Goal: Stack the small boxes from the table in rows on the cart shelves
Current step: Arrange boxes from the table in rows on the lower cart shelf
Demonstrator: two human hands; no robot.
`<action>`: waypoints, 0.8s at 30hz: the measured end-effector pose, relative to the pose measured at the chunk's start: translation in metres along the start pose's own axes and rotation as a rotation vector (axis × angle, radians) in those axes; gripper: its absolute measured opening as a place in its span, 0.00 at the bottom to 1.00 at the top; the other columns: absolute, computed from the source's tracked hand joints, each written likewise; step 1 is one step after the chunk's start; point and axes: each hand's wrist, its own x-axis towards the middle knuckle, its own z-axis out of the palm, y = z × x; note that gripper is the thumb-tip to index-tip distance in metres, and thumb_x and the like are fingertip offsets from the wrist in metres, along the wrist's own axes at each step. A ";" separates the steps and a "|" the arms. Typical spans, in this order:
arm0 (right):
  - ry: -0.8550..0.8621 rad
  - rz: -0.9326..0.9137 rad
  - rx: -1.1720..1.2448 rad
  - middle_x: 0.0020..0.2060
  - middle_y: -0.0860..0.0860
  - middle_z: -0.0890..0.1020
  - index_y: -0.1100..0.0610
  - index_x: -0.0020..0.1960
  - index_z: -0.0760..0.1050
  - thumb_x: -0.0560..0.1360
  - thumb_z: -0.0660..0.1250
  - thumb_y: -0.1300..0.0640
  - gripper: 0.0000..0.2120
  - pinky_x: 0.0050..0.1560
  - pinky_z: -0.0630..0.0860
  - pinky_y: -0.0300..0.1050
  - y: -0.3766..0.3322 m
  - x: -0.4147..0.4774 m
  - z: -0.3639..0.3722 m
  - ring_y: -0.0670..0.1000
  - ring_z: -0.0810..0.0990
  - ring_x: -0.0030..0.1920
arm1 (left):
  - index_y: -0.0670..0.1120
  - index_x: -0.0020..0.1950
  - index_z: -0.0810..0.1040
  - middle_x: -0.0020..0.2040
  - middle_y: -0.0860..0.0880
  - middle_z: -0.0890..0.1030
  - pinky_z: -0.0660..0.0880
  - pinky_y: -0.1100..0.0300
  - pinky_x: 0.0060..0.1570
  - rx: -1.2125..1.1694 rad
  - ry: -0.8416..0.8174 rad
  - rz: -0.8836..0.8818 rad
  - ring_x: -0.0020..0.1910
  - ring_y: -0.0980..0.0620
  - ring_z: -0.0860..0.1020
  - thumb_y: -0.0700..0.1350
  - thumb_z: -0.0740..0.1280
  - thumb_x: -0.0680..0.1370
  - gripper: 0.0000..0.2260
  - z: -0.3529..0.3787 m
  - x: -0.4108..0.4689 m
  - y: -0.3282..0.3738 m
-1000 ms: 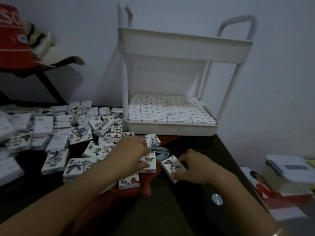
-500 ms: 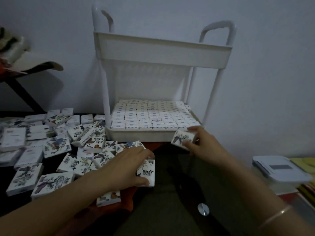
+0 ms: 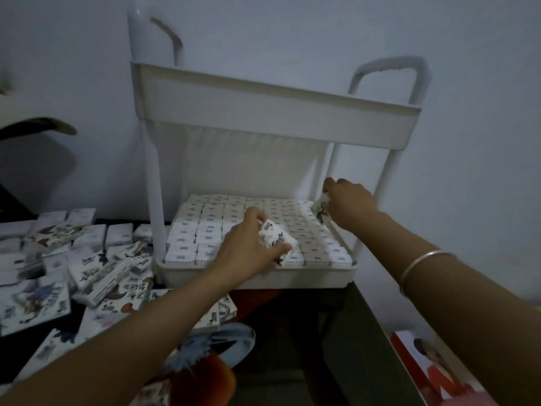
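White cart (image 3: 275,118) – white boxes (image 3: 87,268), dark ink-style bird prints; black table (image 3: 292,361); pale wall (image 3: 292,30)

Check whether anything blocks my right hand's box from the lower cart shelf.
Nothing visible does. The right hand holds its box at the right of the lower shelf, above the packed layer; the left hand is apart.

Boxes (image 3: 87,276) on table (image 3: 295,356) — left of cart (image 3: 263,121)

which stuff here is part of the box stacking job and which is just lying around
Job: left hand holding patterned box; right hand holding second box; loose boxes; cart shelf; stacked rows.
Just lying about: red printed sheet, lower right; dark brim, far left.
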 end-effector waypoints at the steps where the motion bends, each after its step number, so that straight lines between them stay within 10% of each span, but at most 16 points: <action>1: -0.024 0.009 -0.067 0.50 0.57 0.77 0.61 0.62 0.68 0.76 0.64 0.63 0.16 0.38 0.69 0.46 0.000 0.005 0.001 0.56 0.76 0.43 | 0.54 0.56 0.65 0.44 0.59 0.75 0.75 0.63 0.33 -0.019 0.005 -0.008 0.39 0.62 0.77 0.58 0.76 0.68 0.25 0.002 0.013 -0.002; 7: -0.242 0.187 -0.154 0.33 0.53 0.70 0.60 0.34 0.65 0.74 0.62 0.68 0.11 0.38 0.70 0.43 0.007 0.033 0.012 0.49 0.68 0.31 | 0.48 0.66 0.68 0.52 0.48 0.80 0.80 0.57 0.32 -0.418 -0.014 -0.263 0.39 0.48 0.84 0.50 0.73 0.73 0.25 0.019 0.061 -0.024; 13: -0.413 0.309 -0.002 0.35 0.55 0.78 0.62 0.37 0.71 0.74 0.69 0.61 0.10 0.42 0.78 0.45 0.011 0.050 0.029 0.54 0.81 0.42 | 0.54 0.63 0.69 0.52 0.51 0.80 0.74 0.63 0.26 -0.527 0.066 -0.297 0.40 0.47 0.83 0.53 0.73 0.73 0.22 0.022 0.063 -0.039; 17: -0.427 0.370 0.125 0.38 0.56 0.80 0.61 0.38 0.73 0.73 0.71 0.59 0.10 0.47 0.80 0.46 0.009 0.052 0.044 0.55 0.82 0.45 | 0.57 0.59 0.69 0.55 0.53 0.78 0.80 0.55 0.42 -0.496 0.072 -0.211 0.48 0.52 0.81 0.50 0.73 0.73 0.18 0.024 0.061 -0.043; 24: -0.408 0.359 0.051 0.39 0.52 0.77 0.58 0.46 0.75 0.78 0.62 0.54 0.08 0.41 0.72 0.43 0.004 0.042 0.046 0.52 0.76 0.41 | 0.57 0.59 0.69 0.51 0.55 0.77 0.70 0.66 0.22 -0.596 0.022 -0.230 0.29 0.53 0.82 0.38 0.63 0.79 0.15 0.023 0.061 -0.040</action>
